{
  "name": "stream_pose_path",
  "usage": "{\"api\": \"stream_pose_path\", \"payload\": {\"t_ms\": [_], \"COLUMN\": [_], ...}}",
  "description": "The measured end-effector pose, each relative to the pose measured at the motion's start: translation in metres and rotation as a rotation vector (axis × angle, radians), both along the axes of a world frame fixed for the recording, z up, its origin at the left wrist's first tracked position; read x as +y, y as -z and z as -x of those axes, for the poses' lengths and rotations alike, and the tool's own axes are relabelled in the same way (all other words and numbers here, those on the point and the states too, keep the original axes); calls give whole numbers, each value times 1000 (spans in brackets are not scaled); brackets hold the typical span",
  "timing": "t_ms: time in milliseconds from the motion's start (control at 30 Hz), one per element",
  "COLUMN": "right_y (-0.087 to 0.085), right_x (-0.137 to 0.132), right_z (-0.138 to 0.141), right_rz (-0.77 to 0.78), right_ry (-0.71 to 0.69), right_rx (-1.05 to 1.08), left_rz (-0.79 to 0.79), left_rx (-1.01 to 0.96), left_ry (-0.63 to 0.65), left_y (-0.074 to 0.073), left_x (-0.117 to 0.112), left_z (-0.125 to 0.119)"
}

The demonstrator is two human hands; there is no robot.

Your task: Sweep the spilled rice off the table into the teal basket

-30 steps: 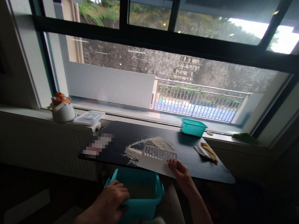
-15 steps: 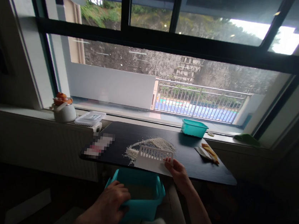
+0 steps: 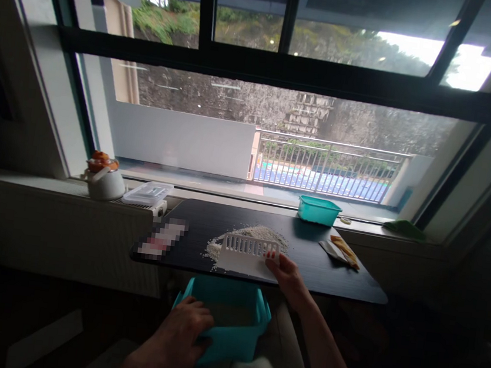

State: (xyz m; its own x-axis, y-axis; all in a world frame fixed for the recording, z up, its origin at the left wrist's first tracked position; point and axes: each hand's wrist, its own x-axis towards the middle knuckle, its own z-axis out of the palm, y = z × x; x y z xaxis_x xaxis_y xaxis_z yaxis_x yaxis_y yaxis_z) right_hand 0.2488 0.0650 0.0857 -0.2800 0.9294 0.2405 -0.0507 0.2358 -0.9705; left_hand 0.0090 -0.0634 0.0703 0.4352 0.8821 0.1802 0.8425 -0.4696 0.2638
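My right hand (image 3: 290, 278) grips the right end of a white slotted plastic panel (image 3: 241, 261), fingers behind it and thumb in front. The panel is tilted up near the front edge of the dark table (image 3: 332, 279). Behind it and to its left lie scattered white grains (image 3: 262, 233), partly hidden by the panel. Below the table edge, a teal plastic bin (image 3: 231, 342) rests at my lap. My left hand (image 3: 189, 325) is closed over the bin's left rim. Something dull covers the bin's bottom, too dim to make out.
A smaller teal tub (image 3: 318, 211) stands at the table's back right, with a yellow and white packet (image 3: 344, 253) in front. On the sill are a white pot with an orange top (image 3: 104, 180), a clear plastic box (image 3: 149, 193) and a green cloth-like item (image 3: 403, 228).
My right hand has shifted the white slotted panel slightly left and away from me, over the table. The left hand and the bin stay in place.
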Motion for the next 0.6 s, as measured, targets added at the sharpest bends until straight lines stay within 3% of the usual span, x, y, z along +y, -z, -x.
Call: {"api": "stream_pose_path", "payload": {"t_ms": [233, 600], "right_y": [-1, 5], "right_x": [13, 3], "right_z": [16, 5], "right_rz": [-37, 30], "right_ry": [-16, -23], "right_rx": [-15, 15], "left_rz": [-6, 9], "left_rx": [-3, -22], "left_ry": [3, -3], "left_y": [-1, -1], "left_x": [-2, -1], "left_z": [1, 0]}}
